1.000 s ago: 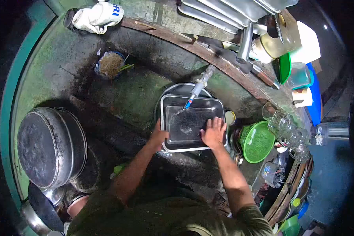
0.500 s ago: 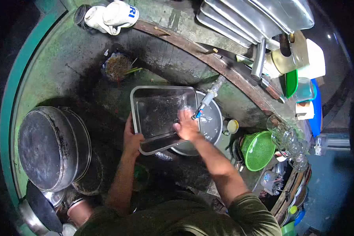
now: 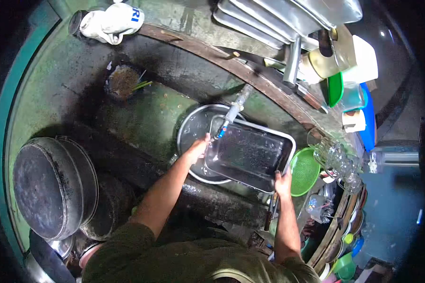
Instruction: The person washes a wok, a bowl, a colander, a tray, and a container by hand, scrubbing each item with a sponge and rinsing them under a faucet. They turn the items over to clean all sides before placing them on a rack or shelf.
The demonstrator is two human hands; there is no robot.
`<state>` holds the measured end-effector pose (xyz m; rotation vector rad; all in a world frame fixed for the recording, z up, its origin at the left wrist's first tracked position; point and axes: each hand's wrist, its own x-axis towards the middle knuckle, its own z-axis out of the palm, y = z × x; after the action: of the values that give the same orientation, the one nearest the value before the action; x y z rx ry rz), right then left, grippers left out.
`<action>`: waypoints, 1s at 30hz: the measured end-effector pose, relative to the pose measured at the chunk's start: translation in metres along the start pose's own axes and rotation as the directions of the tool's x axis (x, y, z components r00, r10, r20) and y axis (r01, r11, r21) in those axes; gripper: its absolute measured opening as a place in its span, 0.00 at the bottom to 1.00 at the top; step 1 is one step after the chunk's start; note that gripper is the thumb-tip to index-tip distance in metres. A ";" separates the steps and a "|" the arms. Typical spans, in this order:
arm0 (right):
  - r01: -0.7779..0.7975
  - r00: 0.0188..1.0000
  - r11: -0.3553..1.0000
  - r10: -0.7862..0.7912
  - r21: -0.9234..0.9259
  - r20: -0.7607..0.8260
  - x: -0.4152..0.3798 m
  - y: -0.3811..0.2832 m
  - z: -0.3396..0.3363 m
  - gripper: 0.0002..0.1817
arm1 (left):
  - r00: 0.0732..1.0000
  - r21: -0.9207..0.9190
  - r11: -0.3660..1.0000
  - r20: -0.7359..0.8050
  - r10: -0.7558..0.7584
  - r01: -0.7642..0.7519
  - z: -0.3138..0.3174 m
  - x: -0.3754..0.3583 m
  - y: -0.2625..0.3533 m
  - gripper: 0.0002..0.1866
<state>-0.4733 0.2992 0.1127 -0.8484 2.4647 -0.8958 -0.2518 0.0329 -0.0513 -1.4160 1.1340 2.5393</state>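
Observation:
A deep rectangular metal tray (image 3: 250,151) with a pale rim is tilted below the tap (image 3: 229,120), wet on the inside. At its left end, my left hand (image 3: 197,151) has its fingers at the rim, close to the tap's mouth; the grip is partly hard to see. My right hand (image 3: 283,183) is closed round the lower right corner, thumb over the rim. Under the tray stands a round metal basin (image 3: 186,134) with water in it, partly covered by the tray.
A green mesh basket (image 3: 304,173) and stacked glasses (image 3: 337,160) stand at the right. Large blackened pots (image 3: 47,188) are at the left. Metal trays (image 3: 274,21), containers and white mugs (image 3: 111,23) line the ledge (image 3: 193,45) above. A scouring pad (image 3: 124,82) lies at the back.
The tray has moved right and turned, its left end now under the tap. My right hand has left the tray's inside for its right corner. My left hand has moved right.

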 end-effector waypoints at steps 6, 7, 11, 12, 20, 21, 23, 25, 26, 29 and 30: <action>0.671 0.739 0.637 -0.616 -0.380 0.273 -0.063 -0.001 -0.018 0.40 | 0.969 -0.490 0.850 0.229 -0.089 0.194 -0.004 0.033 0.011 0.30; 0.711 0.701 0.569 -0.620 -0.413 0.353 -0.065 -0.003 -0.019 0.37 | 0.973 -0.508 0.838 0.208 -0.105 0.199 -0.002 0.011 0.023 0.18; 0.689 0.709 0.637 -0.489 -0.347 0.509 -0.052 -0.005 -0.006 0.36 | 0.992 -0.800 0.599 0.074 0.107 -0.005 -0.012 -0.038 0.030 0.11; 0.644 0.723 0.710 -0.444 -0.284 0.529 -0.048 -0.012 0.003 0.37 | 0.992 -0.799 0.601 0.067 0.109 -0.012 -0.017 -0.036 0.023 0.11; 0.452 0.867 0.826 -0.316 -0.338 0.385 0.032 -0.114 0.185 0.40 | 0.938 -0.917 0.242 -0.267 0.220 -0.318 -0.037 -0.102 -0.016 0.19; 0.315 0.900 0.907 -0.192 -0.280 0.391 0.053 -0.127 0.197 0.40 | 0.937 -0.925 0.204 -0.277 0.210 -0.320 -0.057 -0.098 -0.035 0.19; 0.213 0.934 0.914 -0.087 -0.345 0.347 0.054 -0.142 0.230 0.39 | 0.907 -0.865 0.280 -0.373 0.193 -0.416 -0.060 -0.131 -0.022 0.19; 0.424 0.884 0.843 -0.306 -0.331 0.352 0.033 -0.183 0.250 0.39 | 0.894 -0.854 0.280 -0.385 0.228 -0.439 -0.056 -0.160 -0.006 0.22; 0.674 0.712 0.685 -0.505 -0.276 0.488 0.024 -0.214 0.241 0.37 | 0.884 -0.849 0.285 -0.366 0.290 -0.445 -0.059 -0.162 -0.015 0.24; 0.728 0.669 0.680 -0.680 -0.081 0.300 0.037 -0.219 0.254 0.27 | 0.911 -0.909 0.218 -0.285 0.300 -0.356 -0.068 -0.168 -0.033 0.26; 0.655 0.745 0.751 -0.627 -0.075 0.228 0.057 -0.202 0.266 0.22 | 0.911 -0.908 0.222 -0.283 0.299 -0.355 -0.073 -0.170 -0.039 0.26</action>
<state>-0.2926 0.0198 0.0485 -1.8264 2.0907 -0.7799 -0.0847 0.0713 0.0291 -1.3686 -0.4449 3.7820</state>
